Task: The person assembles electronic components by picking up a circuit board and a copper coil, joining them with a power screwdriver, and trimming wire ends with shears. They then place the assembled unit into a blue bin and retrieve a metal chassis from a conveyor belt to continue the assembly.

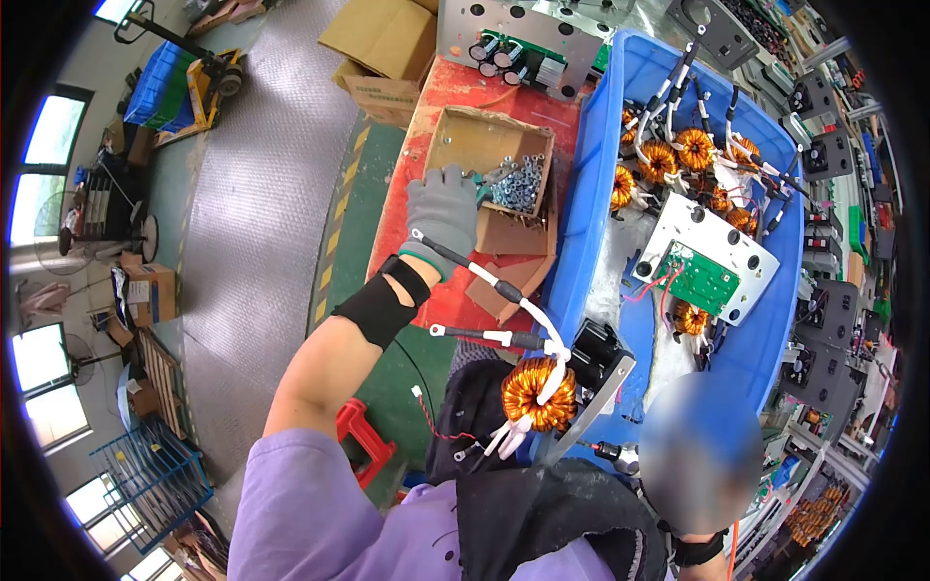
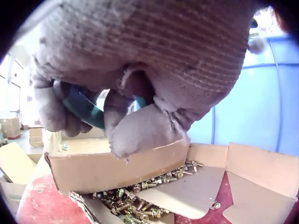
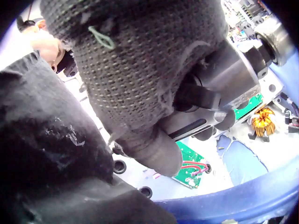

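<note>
My gloved left hand [image 1: 441, 215] is over the near side of an open cardboard box [image 1: 465, 136] on a red tabletop. Its fingers curl round a green-handled tool [image 2: 84, 108], whose far end is hidden. Nuts and bolts [image 1: 518, 184] fill the box's right part. In the right wrist view, my gloved right hand [image 3: 135, 79] grips a metal-bodied power driver [image 3: 233, 77] with a black trigger; a blur covers this hand in the head view. Left of the driver's tip, a copper-wound coil [image 1: 539, 395] with white leads sits against a metal panel [image 1: 593, 407] before my body.
A blue bin [image 1: 572, 232] on the right holds more coils and a white plate [image 1: 756, 242] with a green circuit board. Another panel with capacitors [image 1: 523, 44] stands at the table's far end. Loose bolts [image 2: 140, 205] lie by the carton. A red stool [image 1: 363, 445] stands below.
</note>
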